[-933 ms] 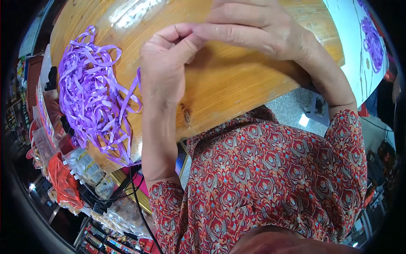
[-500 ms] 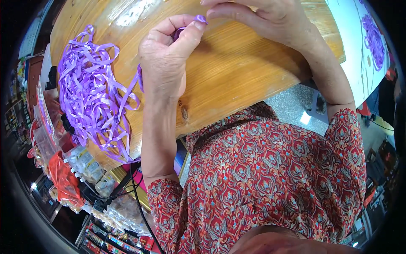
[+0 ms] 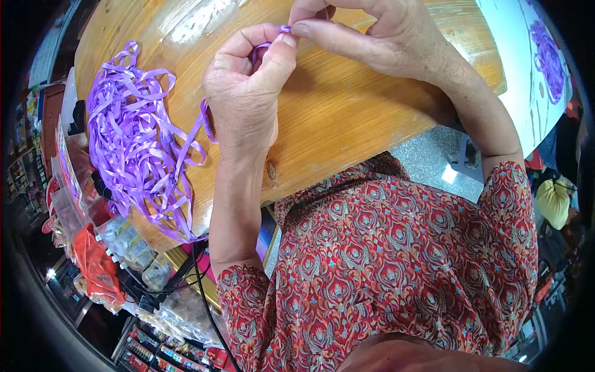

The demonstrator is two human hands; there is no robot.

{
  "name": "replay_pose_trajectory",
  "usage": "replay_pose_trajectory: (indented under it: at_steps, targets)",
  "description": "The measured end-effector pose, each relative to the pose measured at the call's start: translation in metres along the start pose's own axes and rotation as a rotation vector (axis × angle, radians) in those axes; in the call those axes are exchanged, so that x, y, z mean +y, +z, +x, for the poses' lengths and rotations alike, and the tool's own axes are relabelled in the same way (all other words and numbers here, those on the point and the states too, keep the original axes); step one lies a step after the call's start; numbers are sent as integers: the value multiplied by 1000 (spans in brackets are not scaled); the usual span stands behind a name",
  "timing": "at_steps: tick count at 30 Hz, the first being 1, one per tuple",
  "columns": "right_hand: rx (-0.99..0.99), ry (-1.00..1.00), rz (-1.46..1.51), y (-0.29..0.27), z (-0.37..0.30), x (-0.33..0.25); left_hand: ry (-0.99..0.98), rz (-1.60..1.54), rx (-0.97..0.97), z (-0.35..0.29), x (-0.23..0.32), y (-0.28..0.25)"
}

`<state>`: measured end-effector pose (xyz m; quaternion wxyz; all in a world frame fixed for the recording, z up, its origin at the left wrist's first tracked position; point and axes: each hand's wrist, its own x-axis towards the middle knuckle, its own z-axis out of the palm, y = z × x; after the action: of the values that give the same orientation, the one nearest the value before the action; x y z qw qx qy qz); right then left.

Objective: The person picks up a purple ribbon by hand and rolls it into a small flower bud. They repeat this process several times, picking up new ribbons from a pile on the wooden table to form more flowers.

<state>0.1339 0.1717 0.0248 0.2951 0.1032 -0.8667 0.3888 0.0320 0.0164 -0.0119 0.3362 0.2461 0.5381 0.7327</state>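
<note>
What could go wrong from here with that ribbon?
The glossy purple ribbon might slip, since only a small bit shows at the left hand's fingertips. The ribbon pile could knot or snag, as its loops overlap loosely. Strands at the wooden table's edge may catch on the black cable.

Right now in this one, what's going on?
The person's left hand pinches a bit of purple ribbon above the wooden table. The right hand is close by, its thumb touching the ribbon or nearly so. A tangled heap of purple ribbon lies on the table at the left; a purple bundle lies on a white surface at the right.
</note>
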Motion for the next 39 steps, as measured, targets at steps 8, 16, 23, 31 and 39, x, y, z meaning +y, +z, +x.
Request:
replay_pose_trajectory:
  at_steps: [8,16,23,31,39]
  targets:
    - [-21,576,558,7,2,3,85,-96,-10,-1,2,1]
    - [9,631,774,12,-1,-2,64,-259,-133,-1,-1,-5]
    - [221,-320,136,16,3,8,21,-321,-75,-3,2,-2]
    - [219,-368,332,22,4,18,-7,-299,-41,-4,5,-1]
    - [147,-578,27,14,10,29,73,-285,-162,-4,0,-8]
